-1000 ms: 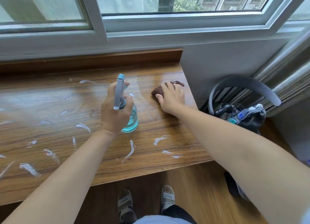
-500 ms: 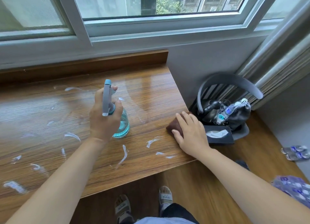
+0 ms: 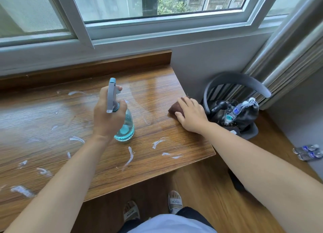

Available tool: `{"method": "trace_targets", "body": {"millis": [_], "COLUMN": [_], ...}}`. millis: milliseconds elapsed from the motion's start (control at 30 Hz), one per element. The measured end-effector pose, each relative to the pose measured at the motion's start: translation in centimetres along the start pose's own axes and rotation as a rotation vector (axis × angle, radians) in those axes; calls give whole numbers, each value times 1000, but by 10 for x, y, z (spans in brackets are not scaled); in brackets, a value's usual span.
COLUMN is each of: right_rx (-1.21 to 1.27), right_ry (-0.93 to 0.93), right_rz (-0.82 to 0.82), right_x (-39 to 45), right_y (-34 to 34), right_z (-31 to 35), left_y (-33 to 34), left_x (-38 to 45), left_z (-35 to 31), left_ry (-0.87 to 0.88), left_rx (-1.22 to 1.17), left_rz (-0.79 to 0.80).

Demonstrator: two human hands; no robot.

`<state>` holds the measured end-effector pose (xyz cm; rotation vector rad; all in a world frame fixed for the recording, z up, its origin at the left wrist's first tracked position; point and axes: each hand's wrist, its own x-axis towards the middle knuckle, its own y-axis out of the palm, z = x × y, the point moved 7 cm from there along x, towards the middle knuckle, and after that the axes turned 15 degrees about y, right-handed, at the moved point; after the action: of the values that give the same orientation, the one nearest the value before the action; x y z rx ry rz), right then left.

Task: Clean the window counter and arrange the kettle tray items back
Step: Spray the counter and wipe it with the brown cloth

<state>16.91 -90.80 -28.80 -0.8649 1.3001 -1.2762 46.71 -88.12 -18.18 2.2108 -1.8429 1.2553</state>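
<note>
The wooden window counter (image 3: pixel 52 124) carries several white smears of foam. My left hand (image 3: pixel 108 114) grips a clear spray bottle (image 3: pixel 126 128) with blue liquid and a grey-blue trigger head, held upright just above the counter's middle. My right hand (image 3: pixel 190 115) lies flat with straight fingers on a brown cloth (image 3: pixel 175 107), pressing it against the counter at its right edge. Most of the cloth is hidden under the hand.
A grey chair (image 3: pixel 236 82) stands right of the counter, holding a dark kettle, a water bottle and other items (image 3: pixel 239 110). Two water bottles (image 3: pixel 307 151) lie on the floor at the far right. The window frame (image 3: pixel 157 28) runs behind; curtains (image 3: pixel 288 58) hang at right.
My right hand with the cloth slid from the counter's back right to its front right edge, then back up along that edge. The left hand keeps hold of the bottle.
</note>
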Motion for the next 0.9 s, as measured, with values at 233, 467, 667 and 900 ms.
{"method": "trace_targets", "body": {"millis": [233, 467, 667, 900], "right_rx": [-7, -10, 17, 11], "right_ry": [-17, -25, -32, -27], "right_rz": [-6, -17, -100, -109], "right_x": [-80, -73, -75, -76], "right_y": [14, 20, 21, 21], "right_z": [-39, -38, -38, -38], "left_y": [-7, 12, 28, 42], "left_x": [-45, -144, -186, -206], "left_z": [-71, -80, -72, -75], "left_ry": [-51, -323, -587, -641], "left_rx": [-8, -10, 110, 70], "left_rz": [259, 511, 570, 651]}}
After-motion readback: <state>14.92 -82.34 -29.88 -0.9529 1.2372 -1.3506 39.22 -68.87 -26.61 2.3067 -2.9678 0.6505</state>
